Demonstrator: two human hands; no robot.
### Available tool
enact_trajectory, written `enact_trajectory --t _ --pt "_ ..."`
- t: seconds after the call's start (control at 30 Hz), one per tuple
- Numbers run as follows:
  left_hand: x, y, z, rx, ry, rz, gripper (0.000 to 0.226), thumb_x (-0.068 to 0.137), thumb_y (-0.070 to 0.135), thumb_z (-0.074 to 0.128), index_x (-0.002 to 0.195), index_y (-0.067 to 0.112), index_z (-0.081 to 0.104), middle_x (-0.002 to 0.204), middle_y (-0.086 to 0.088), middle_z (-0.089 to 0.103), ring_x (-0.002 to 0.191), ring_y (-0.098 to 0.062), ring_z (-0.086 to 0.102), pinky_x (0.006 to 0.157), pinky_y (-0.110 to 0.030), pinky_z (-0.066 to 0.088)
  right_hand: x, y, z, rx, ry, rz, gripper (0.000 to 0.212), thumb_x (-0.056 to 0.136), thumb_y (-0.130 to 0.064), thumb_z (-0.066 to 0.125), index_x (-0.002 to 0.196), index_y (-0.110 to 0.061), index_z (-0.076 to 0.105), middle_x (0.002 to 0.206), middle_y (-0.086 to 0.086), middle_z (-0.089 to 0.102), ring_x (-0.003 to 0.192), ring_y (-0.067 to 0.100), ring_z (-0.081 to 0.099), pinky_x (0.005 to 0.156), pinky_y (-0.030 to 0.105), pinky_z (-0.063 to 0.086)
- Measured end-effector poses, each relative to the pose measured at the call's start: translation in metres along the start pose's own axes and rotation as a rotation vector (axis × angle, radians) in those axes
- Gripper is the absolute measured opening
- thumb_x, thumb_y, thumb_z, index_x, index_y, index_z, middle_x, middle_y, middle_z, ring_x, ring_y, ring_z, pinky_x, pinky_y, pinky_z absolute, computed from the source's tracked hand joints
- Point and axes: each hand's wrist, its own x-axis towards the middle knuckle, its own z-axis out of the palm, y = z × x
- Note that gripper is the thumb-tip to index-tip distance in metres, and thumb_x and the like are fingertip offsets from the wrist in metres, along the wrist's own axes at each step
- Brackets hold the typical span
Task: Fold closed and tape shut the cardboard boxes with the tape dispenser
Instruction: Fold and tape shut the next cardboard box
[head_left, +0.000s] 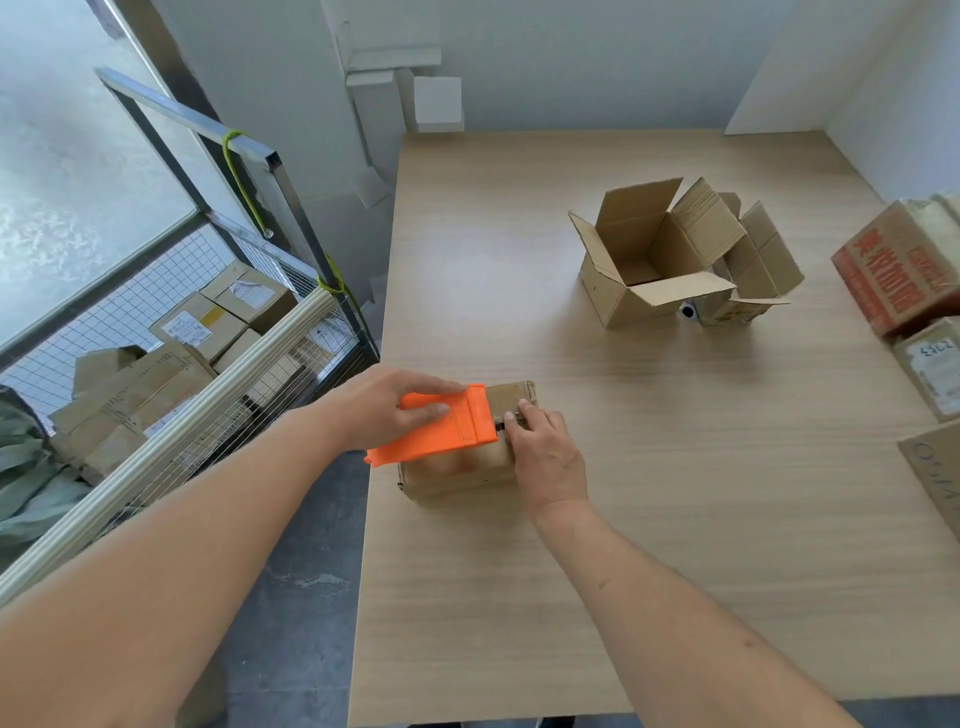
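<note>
we reach both bare forearms forward from the lower corners of the view, and they converge near the middle. our left hand (387, 410) comes in from the lower left with the wrist nearly straight and the back of the hand turned up. its fingers (441, 388) are stretched forward along the far edge of what it grips, and its thumb (423, 414) is pressed flat across the top. our right hand (545, 449) comes in from the lower right, knuckles up, wrist bent slightly inward. its fingertips (524, 410) are bunched together in a pinch, just beside the left thumb tip but not touching it.
</note>
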Motion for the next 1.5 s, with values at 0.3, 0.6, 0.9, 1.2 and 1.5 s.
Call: enact_trajectory --t 0.3,0.6,0.9,1.2,1.5 --pt "-0.032 -0.031 -0.042 -0.023 -0.033 -0.091 0.03 0.096 0.055 0.06 0.12 0.073 0.056 0.113 0.035 0.051 0.102 0.002 0.053 0.079 -0.02 0.04 -0.002 -0.004 0.001 -0.002 0.027 0.031 0.047 0.099 -0.002 0.055 0.142 -0.02 0.056 0.155 -0.003 0.044 0.136 0.02 0.039 0.087 0.03 0.055" --pt "-0.083 -0.071 -0.039 -0.123 -0.052 -0.166 0.032 0.095 0.056 0.059 0.122 0.073 0.054 0.114 0.042 0.055 0.107 0.002 0.057 0.084 -0.021 0.044 -0.003 -0.011 0.001 -0.02 0.029 0.07 0.051 0.094 0.002 0.062 0.141 -0.019 0.058 0.155 0.0 0.045 0.137 0.02 0.04 0.088 0.032 0.057" --pt "-0.096 -0.096 -0.031 -0.219 -0.09 -0.224 0.036 0.093 0.06 0.058 0.127 0.071 0.052 0.121 0.027 0.057 0.105 -0.001 0.058 0.082 -0.022 0.045 -0.001 -0.011 0.001 -0.043 0.041 0.077 0.047 0.1 -0.004 0.057 0.142 -0.023 0.057 0.157 -0.002 0.043 0.139 0.018 0.037 0.089 0.029 0.053" --pt "-0.097 -0.117 -0.022 -0.274 -0.09 -0.254 0.037 0.091 0.06 0.059 0.126 0.072 0.052 0.124 0.023 0.056 0.109 -0.008 0.058 0.092 -0.035 0.05 -0.002 -0.013 0.004 -0.025 0.047 0.108 0.046 0.098 -0.001 0.059 0.139 -0.02 0.06 0.155 -0.002 0.045 0.137 0.019 0.038 0.088 0.032 0.055" --pt "-0.078 -0.106 -0.009 -0.205 -0.103 -0.222 0.036 0.097 0.052 0.06 0.128 0.068 0.053 0.132 0.023 0.056 0.115 -0.01 0.056 0.102 -0.042 0.048 0.006 -0.087 0.009 0.051 0.057 0.329 0.059 0.104 -0.026 0.045 0.155 -0.004 0.026 0.167 0.022 0.01 0.155 0.036 0.012 0.124 0.054 0.011"
